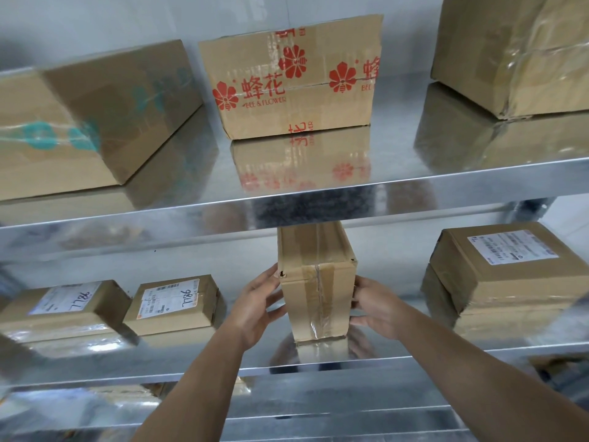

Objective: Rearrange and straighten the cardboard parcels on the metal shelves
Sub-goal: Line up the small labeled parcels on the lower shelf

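The tall parcel point(315, 282) stands upright on end just right of the frame's centre, on the middle shelf point(191, 357), its taped narrow face towards the camera and its top close under the upper shelf point(318, 205). Both hands clasp it from opposite sides – the left hand point(258, 304) cupped against its left face with fingertips on the front edge, the right hand point(374, 306) with fingers curled onto its right edge – so the parcel sits squarely between the two palms, its base on the metal. At lower left two flat labelled parcels point(63, 311) point(172, 301) lie side by side; at right a stack of labelled parcels point(506, 272) sits apart. Above are three larger boxes: a teal-printed box point(95, 116), a red-printed Bee & Flower box point(287, 81) and a plain taped box point(516, 52).
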A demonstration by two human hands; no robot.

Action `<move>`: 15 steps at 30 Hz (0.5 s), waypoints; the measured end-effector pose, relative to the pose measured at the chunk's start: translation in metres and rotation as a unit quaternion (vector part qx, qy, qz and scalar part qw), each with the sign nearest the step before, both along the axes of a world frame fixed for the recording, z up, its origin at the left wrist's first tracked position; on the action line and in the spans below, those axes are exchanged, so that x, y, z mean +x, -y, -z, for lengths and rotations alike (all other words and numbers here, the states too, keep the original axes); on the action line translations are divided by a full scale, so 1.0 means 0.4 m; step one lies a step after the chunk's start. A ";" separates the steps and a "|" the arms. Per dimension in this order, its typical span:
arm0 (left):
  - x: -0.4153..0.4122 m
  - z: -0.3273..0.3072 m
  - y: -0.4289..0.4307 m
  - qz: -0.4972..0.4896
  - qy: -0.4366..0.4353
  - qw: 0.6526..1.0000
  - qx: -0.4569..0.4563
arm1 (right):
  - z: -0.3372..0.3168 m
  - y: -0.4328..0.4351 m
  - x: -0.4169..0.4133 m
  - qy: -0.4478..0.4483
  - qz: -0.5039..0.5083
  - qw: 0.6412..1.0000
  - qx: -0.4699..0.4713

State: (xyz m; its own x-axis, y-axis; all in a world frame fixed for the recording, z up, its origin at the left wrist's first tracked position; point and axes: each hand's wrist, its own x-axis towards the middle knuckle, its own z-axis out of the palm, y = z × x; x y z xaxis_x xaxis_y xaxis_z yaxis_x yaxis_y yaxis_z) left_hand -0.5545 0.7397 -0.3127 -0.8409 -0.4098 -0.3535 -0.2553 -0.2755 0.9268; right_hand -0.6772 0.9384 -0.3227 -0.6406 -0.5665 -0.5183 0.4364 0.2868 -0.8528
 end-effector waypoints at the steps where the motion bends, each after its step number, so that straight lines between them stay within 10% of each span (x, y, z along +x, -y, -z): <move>1: 0.000 0.000 0.001 0.000 0.001 1.000 -0.001 | 0.001 0.001 0.001 0.004 0.003 1.000 -0.005; 15: -0.003 -0.009 0.018 -0.014 -0.002 1.000 0.000 | 0.004 0.018 -0.016 -0.053 -0.028 0.997 0.044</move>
State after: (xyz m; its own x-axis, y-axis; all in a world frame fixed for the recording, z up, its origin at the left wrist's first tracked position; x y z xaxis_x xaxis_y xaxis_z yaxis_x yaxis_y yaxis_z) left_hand -0.5558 0.7327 -0.3091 -0.8308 -0.4334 -0.3492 -0.2433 -0.2816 0.9282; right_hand -0.6837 0.9314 -0.3245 -0.6634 -0.5579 -0.4987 0.3270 0.3832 -0.8638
